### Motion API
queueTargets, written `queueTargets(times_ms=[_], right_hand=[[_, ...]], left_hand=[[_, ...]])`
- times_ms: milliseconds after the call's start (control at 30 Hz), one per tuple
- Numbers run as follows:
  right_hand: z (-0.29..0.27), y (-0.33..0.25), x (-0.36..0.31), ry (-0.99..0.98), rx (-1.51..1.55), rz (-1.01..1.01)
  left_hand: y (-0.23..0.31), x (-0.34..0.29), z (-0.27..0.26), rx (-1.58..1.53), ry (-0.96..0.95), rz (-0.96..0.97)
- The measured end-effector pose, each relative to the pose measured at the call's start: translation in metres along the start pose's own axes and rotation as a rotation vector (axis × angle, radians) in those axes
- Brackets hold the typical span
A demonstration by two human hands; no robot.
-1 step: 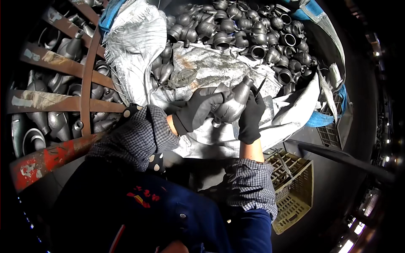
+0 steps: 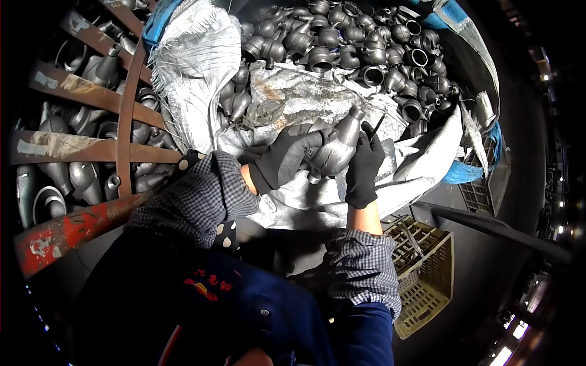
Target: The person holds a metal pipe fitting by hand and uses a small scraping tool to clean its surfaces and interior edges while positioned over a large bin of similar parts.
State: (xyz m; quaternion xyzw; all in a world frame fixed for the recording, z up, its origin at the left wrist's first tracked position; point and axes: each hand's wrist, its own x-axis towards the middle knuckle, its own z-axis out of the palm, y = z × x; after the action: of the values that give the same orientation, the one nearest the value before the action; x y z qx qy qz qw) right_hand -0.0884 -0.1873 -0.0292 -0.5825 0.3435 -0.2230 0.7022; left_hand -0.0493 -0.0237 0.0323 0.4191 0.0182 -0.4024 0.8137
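Note:
My left hand (image 2: pixel 287 157), in a dark grey glove, is closed round one side of a grey metal casting (image 2: pixel 337 146). The casting has a round body, a tapered neck pointing up and right, and a short stub underneath. Just right of it, my right hand (image 2: pixel 365 168), gloved too, is closed on a thin dark rod-like tool (image 2: pixel 378 124) whose tip points up and right. Its exact kind is not clear. A narrow gap shows between the right fingers and the casting. Both hands are above a white woven sack (image 2: pixel 293 201).
Many similar castings (image 2: pixel 351 39) fill the sack's far side. On the left, a rusty metal crate (image 2: pixel 124 140) with a red-painted bar (image 2: pixel 79 229) holds more. A yellow plastic basket (image 2: pixel 424 293) stands at lower right, near a dark bar (image 2: pixel 488 226).
The casting's neck has tilted slightly up and left. My right hand has drawn slightly away from the casting, with the tool still in it.

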Motion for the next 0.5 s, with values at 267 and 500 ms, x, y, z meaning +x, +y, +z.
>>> queueTargets(times_ms=[267,500], right_hand=[[0.023,-0.040,-0.021,-0.003,-0.476,-0.663],[0.003,-0.037,-0.011,0.077,-0.468,-0.512]], left_hand=[[-0.030,0.023,-0.031,0.228,-0.123,0.134],[-0.008,0.007,-0.011,0.017,-0.136,-0.194]])
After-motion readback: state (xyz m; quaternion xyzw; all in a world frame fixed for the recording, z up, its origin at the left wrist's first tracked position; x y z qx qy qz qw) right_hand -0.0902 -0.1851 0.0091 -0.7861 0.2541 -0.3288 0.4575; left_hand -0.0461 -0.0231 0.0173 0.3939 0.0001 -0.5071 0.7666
